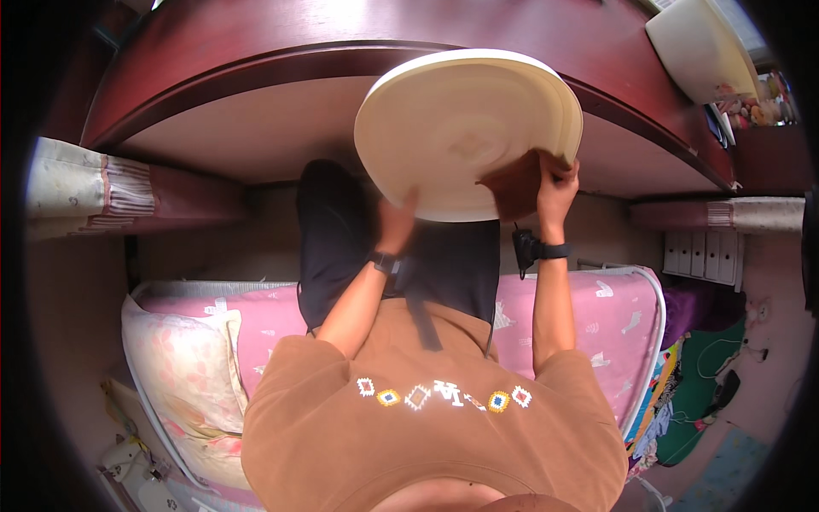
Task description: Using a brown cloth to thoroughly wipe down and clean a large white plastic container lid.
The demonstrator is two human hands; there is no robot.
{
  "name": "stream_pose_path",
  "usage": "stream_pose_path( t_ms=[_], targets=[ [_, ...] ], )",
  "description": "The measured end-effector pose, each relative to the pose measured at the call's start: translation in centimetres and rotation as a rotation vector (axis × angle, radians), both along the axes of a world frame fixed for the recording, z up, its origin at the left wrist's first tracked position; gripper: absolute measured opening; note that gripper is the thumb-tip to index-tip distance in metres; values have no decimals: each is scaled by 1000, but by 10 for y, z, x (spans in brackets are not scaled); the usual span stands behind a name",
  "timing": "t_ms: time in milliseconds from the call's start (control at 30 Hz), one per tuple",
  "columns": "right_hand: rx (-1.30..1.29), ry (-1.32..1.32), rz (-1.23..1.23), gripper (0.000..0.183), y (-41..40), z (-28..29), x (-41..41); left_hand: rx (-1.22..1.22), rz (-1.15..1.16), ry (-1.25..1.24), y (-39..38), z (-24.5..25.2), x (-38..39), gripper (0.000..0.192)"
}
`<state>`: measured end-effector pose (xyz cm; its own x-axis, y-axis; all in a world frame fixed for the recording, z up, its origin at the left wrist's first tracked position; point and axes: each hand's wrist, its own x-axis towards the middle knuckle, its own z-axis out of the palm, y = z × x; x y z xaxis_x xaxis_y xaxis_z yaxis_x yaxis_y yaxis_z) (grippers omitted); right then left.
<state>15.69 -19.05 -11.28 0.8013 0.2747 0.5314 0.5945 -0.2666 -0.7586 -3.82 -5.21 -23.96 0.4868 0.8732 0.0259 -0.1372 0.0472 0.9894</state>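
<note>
A large round cream-coloured lid or shallow tray (448, 128) is held up, tilted, in front of a dark red wooden surface. My right hand (558, 192) grips its right rim and also has a dark brown cloth (515, 189), which lies against the lower right part of the round piece. At its lower left edge is my left hand (398, 221), blurred, with some fingers hidden; whether it grips the edge is unclear. Both wrists wear black bands.
Beyond the round piece runs a dark red wooden top (256, 38). A cream-coloured container (700, 51) stands at the upper right. Behind me is a bed with a pink sheet (595, 326) and a floral pillow (185, 371). White drawers (700, 256) stand at the right.
</note>
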Motion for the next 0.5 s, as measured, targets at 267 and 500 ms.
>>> stream_pose_path(
  t_ms=[267,500],
  targets=[
    [155,396,137,36,-35,-51,-14,32,-1,20,-3,-1,5,21],
    [63,247,303,21,-35,11,27,57,-22,32,-11,-1,16,20]
  ],
)
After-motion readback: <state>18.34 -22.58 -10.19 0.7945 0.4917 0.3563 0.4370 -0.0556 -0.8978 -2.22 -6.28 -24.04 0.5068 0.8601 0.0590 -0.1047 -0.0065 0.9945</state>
